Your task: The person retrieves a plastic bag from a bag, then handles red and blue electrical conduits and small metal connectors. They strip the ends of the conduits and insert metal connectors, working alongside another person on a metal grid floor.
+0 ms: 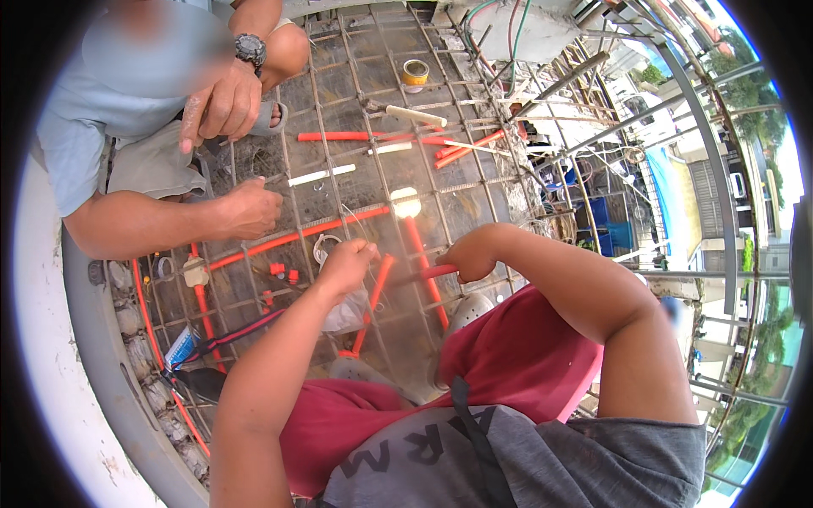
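Note:
My left hand (345, 267) is closed in a pinch over the steel bar grid (318, 110), and a thin wire (360, 222) rises from its fingertips. My right hand (474, 252) is wrapped round a red-handled tool (439, 271) that points left; its far end is smeared by motion, so its kind is unclear. Between and below my hands lie orange pipes (423, 271), one running up to a pale junction box (406, 203). A clear plastic bag (343, 311) lies under my left wrist, with a coil of pale wire or tape (325, 248) beside it.
A co-worker in a light blue shirt (76, 169) crouches at the far left, hands over the grid. A yellow tin (415, 74) stands at the back. Loose white pipe pieces (322, 175) and orange fittings (278, 269) lie about. Scaffolding bars (563, 85) rise at right.

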Tool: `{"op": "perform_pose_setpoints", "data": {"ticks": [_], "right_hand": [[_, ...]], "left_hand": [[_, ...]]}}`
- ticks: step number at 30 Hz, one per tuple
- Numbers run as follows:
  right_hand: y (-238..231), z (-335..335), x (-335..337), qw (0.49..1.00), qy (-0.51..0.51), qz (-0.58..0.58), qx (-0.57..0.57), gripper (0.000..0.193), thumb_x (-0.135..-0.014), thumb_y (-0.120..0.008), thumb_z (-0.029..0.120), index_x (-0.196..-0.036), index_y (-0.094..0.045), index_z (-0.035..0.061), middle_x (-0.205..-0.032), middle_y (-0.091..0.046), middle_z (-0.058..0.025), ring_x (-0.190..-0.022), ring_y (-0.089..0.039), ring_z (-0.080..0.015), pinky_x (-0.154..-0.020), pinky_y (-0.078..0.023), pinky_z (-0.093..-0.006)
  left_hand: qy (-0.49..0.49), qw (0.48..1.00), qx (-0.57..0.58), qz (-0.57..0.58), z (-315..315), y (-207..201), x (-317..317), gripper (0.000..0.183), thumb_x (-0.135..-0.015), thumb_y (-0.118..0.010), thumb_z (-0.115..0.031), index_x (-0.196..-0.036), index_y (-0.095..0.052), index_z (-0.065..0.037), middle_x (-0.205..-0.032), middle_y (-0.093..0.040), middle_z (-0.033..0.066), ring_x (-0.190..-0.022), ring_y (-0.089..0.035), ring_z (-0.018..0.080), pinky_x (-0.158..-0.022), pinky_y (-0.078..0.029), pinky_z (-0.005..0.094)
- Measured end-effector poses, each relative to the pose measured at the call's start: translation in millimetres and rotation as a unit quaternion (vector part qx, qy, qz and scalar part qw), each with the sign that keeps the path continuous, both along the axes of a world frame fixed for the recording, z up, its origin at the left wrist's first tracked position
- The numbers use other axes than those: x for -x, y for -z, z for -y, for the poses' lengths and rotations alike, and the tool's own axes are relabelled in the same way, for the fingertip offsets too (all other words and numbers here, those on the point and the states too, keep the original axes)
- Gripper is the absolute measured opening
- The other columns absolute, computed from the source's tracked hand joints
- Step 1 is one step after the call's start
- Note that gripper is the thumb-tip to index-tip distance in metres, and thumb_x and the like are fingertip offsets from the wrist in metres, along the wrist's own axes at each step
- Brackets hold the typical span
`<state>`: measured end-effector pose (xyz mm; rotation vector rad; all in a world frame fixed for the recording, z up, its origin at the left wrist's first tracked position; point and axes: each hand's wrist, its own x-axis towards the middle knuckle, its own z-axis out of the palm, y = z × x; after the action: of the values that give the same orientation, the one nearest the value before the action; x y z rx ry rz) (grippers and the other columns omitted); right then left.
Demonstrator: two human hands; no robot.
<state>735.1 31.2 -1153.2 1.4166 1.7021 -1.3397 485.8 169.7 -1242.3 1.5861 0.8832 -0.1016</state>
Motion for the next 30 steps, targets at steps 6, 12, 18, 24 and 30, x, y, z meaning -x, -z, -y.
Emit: {"op": "perform_pose_setpoints", "data": {"ticks": [6,12,18,24,30], "right_hand": [[4.5,-5.1,16.3,1.0,-0.02,-0.019,0.006,0.064,-0.099,-0.063,0.021,-0.16,-0.046,0.0093,-0.132,-0.07,-0.0234,-0.124,-0.067,-0.0417,-0.102,-0.051,-0.0527],[0.4,-17.1,22.1,1.0,-0.013,0.004,0.012,0.071,-0.099,-0.064,0.018,-0.165,-0.039,0.0117,-0.143,-0.063,-0.0245,-0.132,-0.062,-0.0437,-0.11,-0.049,-0.0536],[-5.0,-11.8,18.7,0.998,0.007,0.044,-0.033,0.075,-0.097,-0.064,0.015,-0.167,-0.037,0.0144,-0.156,-0.054,-0.0214,-0.143,-0.052,-0.0436,-0.115,-0.046,-0.0538],[-0.3,-10.9,30.1,0.998,-0.048,0.013,-0.026,0.066,-0.095,-0.067,0.016,-0.159,-0.048,0.0132,-0.147,-0.062,-0.0201,-0.133,-0.06,-0.0427,-0.111,-0.051,-0.0508],[7.5,4.1,25.4,0.994,-0.037,0.014,-0.098,0.055,-0.093,-0.07,0.017,-0.146,-0.058,0.0104,-0.131,-0.07,-0.0189,-0.126,-0.066,-0.0405,-0.107,-0.053,-0.0497]], "left_hand": [[-0.042,0.999,0.013,-0.008,2.3,0.4,-4.2,0.036,-0.115,-0.054,-0.031,-0.096,-0.071,-0.004,-0.071,-0.048,-0.0034,-0.066,-0.043,0.0088,-0.062,-0.042,0.0307],[-0.017,0.998,-0.045,0.029,-1.4,4.8,-1.5,0.036,-0.114,-0.054,-0.03,-0.098,-0.07,-0.002,-0.085,-0.063,0.0025,-0.082,-0.054,0.013,-0.079,-0.048,0.0347],[-0.006,0.999,-0.038,0.017,2.4,-5.8,-3.5,0.037,-0.114,-0.054,-0.03,-0.099,-0.07,0.0,-0.092,-0.07,0.0059,-0.088,-0.06,0.0146,-0.085,-0.051,0.0352],[0.033,0.997,-0.058,0.044,14.9,-19.2,-11.2,0.036,-0.114,-0.054,-0.03,-0.102,-0.071,0.0,-0.097,-0.074,0.0081,-0.094,-0.067,0.0172,-0.09,-0.053,0.0362],[0.024,0.996,-0.065,0.05,16.2,-18.3,-17.1,0.036,-0.114,-0.054,-0.03,-0.102,-0.07,0.0,-0.097,-0.074,0.0093,-0.094,-0.068,0.0187,-0.09,-0.053,0.0366]]}}
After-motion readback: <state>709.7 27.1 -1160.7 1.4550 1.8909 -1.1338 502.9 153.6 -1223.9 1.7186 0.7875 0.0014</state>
